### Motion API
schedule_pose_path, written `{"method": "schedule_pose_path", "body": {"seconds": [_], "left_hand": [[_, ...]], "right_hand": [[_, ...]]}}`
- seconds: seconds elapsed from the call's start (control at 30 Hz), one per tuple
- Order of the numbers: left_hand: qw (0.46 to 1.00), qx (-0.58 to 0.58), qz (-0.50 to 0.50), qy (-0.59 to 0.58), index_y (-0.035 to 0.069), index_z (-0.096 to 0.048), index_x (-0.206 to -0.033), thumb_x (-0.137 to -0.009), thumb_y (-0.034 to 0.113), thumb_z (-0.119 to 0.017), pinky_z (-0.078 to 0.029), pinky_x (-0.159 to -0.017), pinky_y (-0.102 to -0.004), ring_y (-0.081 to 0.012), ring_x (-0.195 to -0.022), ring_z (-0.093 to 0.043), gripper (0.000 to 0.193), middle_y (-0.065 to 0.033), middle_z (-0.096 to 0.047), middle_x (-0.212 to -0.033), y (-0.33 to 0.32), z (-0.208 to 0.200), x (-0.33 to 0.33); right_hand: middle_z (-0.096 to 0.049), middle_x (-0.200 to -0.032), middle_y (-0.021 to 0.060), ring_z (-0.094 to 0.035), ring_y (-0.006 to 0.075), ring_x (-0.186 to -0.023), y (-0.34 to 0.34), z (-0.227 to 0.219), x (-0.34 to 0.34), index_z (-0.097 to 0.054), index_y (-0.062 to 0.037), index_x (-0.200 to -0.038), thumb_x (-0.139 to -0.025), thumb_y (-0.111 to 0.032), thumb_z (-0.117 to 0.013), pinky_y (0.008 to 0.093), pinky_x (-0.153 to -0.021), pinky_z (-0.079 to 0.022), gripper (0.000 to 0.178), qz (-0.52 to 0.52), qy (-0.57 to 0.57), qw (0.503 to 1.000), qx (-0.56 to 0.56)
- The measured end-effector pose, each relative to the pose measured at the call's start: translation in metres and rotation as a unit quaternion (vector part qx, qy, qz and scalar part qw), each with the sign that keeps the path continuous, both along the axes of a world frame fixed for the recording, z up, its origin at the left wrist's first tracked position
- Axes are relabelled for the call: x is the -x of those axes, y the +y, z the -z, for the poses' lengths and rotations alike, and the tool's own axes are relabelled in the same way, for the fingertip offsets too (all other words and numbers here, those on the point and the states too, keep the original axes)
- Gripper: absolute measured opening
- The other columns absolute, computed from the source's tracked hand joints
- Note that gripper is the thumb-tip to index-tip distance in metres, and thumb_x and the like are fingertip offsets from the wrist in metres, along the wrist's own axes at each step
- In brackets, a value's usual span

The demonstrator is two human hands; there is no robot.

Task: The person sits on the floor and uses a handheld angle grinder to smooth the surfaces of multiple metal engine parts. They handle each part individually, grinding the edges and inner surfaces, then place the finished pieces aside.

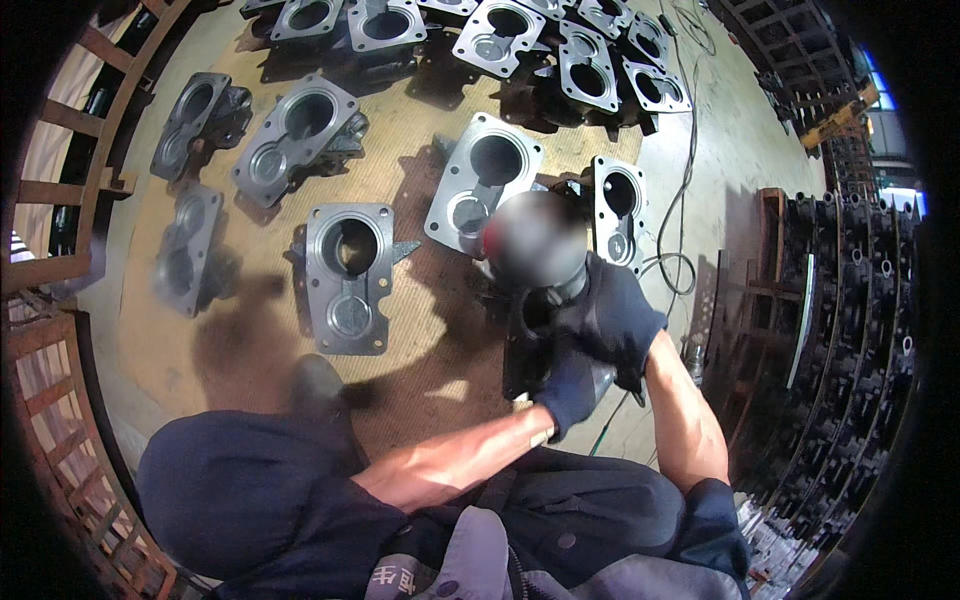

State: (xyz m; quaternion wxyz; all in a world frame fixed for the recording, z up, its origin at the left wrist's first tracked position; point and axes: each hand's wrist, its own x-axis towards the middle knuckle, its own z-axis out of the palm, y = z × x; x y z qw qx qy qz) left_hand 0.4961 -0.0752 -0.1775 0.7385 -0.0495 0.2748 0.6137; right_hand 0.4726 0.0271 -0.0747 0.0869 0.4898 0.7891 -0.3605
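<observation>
A pale floor (668, 145) stretched across the view, with a brown ribbed sheet (270, 235) over much of it. Along the right side stood dark racks (835, 290), packed in close rows, and at the left edge were brown slatted frames (68, 118). The person's dark-clothed knee (235, 480) filled the lower left, and both forearms reached toward the centre right.

Grey metal castings (498, 42), each flat-faced with one large round opening, crowded together at the top. Three more castings (295, 140) lay at upper left, one blurred. The nearest casting (346, 284) lay faced upward left of the hands, well apart from them. Another casting (484, 190) sat tilted just beyond them, its lower right corner partly covered by a handheld tool (540, 245), and a narrower casting (620, 220) stood to the right.

The right hand (622, 315), in a dark glove, had its fingers curled around the tool behind its round, blurred front end. The left hand (572, 390), gloved in dark blue, was close below at the tool's rear; its fingers were mostly hidden, so their grip could not be told. Whether the tool touched a casting was unclear. A thin black cable (692, 272) looped on the floor just beyond the right hand.
</observation>
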Motion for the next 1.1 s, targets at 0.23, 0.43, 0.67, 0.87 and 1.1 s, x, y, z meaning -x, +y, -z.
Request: {"method": "schedule_pose_path", "body": {"seconds": [0.23,0.43,0.67,0.87,1.1], "left_hand": [[0.921,-0.158,0.059,0.352,0.000,-0.057,-0.132,-0.100,0.010,-0.058,-0.047,-0.103,-0.0312,-0.0153,-0.120,-0.054,0.033,-0.0119,-0.061,-0.130,0.099,0.063,0.019],[0.913,-0.131,0.082,0.377,0.002,-0.062,-0.127,-0.100,0.015,-0.059,-0.048,-0.099,-0.0321,-0.0168,-0.119,-0.057,0.030,-0.0128,-0.065,-0.126,0.098,0.036,0.033],[0.942,-0.144,0.005,0.303,0.002,-0.049,-0.139,-0.105,0.008,-0.046,-0.041,-0.108,-0.0289,-0.0158,-0.127,-0.049,0.034,-0.0054,-0.055,-0.132,-0.013,0.061,-0.017],[0.971,0.098,-0.072,-0.205,0.000,-0.046,-0.143,-0.108,0.012,-0.042,-0.038,-0.109,-0.0267,-0.0148,-0.127,-0.048,0.038,-0.0054,-0.053,-0.133,-0.041,0.070,-0.036],[0.899,-0.049,0.081,0.427,-0.001,-0.056,-0.133,-0.102,0.012,-0.050,-0.043,-0.107,-0.0323,-0.0186,-0.124,-0.054,0.034,-0.0116,-0.060,-0.129,-0.012,0.028,0.061]], "right_hand": [[-0.073,-0.093,0.0232,-0.071,0.0393,-0.089,0.076,0.014,0.028,-0.074,-0.0033,-0.097,-0.071,-0.039,-0.078,0.0416,-0.079,-0.056,0.045,-0.047,-0.023,0.994,-0.093],[-0.071,-0.083,0.0185,-0.065,0.0334,-0.075,0.103,0.055,-0.006,-0.069,-0.0010,-0.091,-0.070,-0.021,-0.074,0.0410,-0.073,-0.054,0.029,-0.095,-0.004,0.986,-0.139],[-0.073,-0.095,0.0243,-0.074,0.0323,-0.094,-0.003,0.010,0.000,-0.066,0.0020,-0.113,-0.073,-0.025,-0.078,0.0397,-0.083,-0.056,0.049,-0.018,-0.016,0.999,-0.027],[-0.073,-0.109,0.0251,-0.070,0.0418,-0.103,-0.031,0.010,0.004,-0.067,-0.0024,-0.119,-0.068,-0.040,-0.082,0.0436,-0.089,-0.056,0.065,-0.033,-0.048,0.998,0.001],[-0.072,-0.096,0.0278,-0.071,0.0417,-0.091,-0.004,0.013,0.063,-0.072,-0.0006,-0.106,-0.068,-0.038,-0.081,0.0447,-0.082,-0.057,0.054,-0.111,-0.034,0.993,-0.031]]}}
